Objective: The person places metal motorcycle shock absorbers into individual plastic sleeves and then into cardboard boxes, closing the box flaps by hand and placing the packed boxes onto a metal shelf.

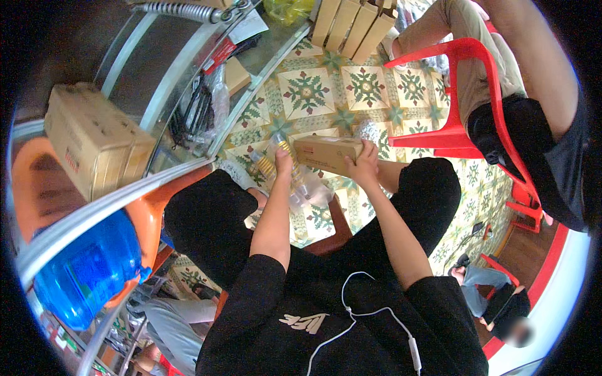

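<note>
My left hand is closed on a shock absorber with a yellow coil spring, wrapped in clear plastic. A second yellow spring in plastic shows just left of that hand; whether the same hand grips it, I cannot tell. The plastic bag's lower end hangs loose between my knees. My right hand grips the right end of a long brown cardboard box, its fingers over the top edge. The box looks shut and lies just right of the springs, above the patterned tile floor.
A glass display case stands at the upper left, with a large carton beside it. Several upright cartons stand ahead. A person on a red plastic chair sits close on the right. A blue water jug is at the lower left.
</note>
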Tool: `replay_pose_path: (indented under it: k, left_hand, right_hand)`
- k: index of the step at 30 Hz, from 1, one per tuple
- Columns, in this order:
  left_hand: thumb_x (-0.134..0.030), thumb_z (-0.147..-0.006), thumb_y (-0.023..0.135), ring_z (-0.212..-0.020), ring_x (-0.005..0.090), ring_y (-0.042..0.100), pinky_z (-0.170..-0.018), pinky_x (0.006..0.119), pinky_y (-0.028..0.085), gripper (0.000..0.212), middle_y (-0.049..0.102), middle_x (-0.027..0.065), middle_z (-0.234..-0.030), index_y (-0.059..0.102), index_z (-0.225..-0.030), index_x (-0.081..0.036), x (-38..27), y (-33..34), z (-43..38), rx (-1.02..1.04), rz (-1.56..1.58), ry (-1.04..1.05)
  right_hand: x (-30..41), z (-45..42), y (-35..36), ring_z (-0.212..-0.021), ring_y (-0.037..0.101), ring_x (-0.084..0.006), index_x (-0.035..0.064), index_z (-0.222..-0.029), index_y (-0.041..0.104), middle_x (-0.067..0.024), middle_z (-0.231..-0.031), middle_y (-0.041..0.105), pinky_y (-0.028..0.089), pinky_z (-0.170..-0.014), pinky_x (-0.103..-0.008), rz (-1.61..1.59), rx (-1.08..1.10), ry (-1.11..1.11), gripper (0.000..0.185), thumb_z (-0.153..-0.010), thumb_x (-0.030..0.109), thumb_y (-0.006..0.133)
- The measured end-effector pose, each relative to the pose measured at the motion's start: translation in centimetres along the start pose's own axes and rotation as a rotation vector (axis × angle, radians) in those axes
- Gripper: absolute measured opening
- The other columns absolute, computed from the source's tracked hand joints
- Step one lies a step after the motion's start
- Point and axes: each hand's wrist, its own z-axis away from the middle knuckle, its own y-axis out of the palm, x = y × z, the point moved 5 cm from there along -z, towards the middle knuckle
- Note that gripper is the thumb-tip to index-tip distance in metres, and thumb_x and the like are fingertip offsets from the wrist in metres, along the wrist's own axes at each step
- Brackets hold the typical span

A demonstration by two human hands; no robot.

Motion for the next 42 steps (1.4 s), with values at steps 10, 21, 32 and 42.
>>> replay_pose_path:
  k: [10,21,32,42]
  left_hand:
    - [-0.033,-0.097,0.05,-0.134,0.0337,0.047,-0.109,0.043,0.038,0.06,0.049,0.0212,-0.145,0.039,-0.145,0.003,-3.7,4.7,-1.2,0.155,0.184,-0.102]
    - [-0.063,-0.093,0.054,-0.141,0.0315,0.041,-0.115,0.04,0.033,0.088,0.045,0.0197,-0.151,0.035,-0.151,0.0,7.4,9.5,-7.8,0.294,0.003,-0.148]
    - [-0.056,-0.085,0.065,-0.106,0.0229,0.062,-0.09,0.037,0.049,0.065,0.065,0.0116,-0.118,0.062,-0.126,-0.006,1.5,4.0,-3.0,0.322,0.321,-0.271]
    - [-0.062,-0.083,0.062,-0.113,0.0434,0.062,-0.096,0.05,0.047,0.078,0.066,0.0264,-0.118,0.052,-0.131,-0.001,-25.3,-9.2,5.6,-0.182,-0.4,0.181]
  right_hand:
    - [-4.6,-0.4,-0.4,-0.132,0.036,-0.0517,-0.0025,-0.153,0.021,-0.0347,-0.143,0.035,0.03,-0.114,-0.0523,-0.252,-0.131,-0.1,0.089,-0.087,0.027,0.074]
    - [0.1,1.3,-2.9,-0.119,0.049,-0.0423,0.0066,-0.141,0.043,-0.0237,-0.126,0.051,0.04,-0.104,-0.0486,-0.244,-0.131,-0.216,0.08,-0.074,0.022,0.084]
    - [6.8,3.8,-6.7,-0.112,0.05,-0.0406,0.0062,-0.118,0.055,-0.0188,-0.11,0.054,0.041,-0.099,-0.0466,-0.38,-0.211,-0.274,0.059,-0.065,0.016,0.081]
    - [7.9,4.1,-13.0,-0.116,0.051,-0.0222,0.0076,-0.135,0.049,-0.0077,-0.126,0.052,0.041,-0.102,-0.0352,-1.217,-0.145,-0.057,0.06,-0.081,0.009,0.076]
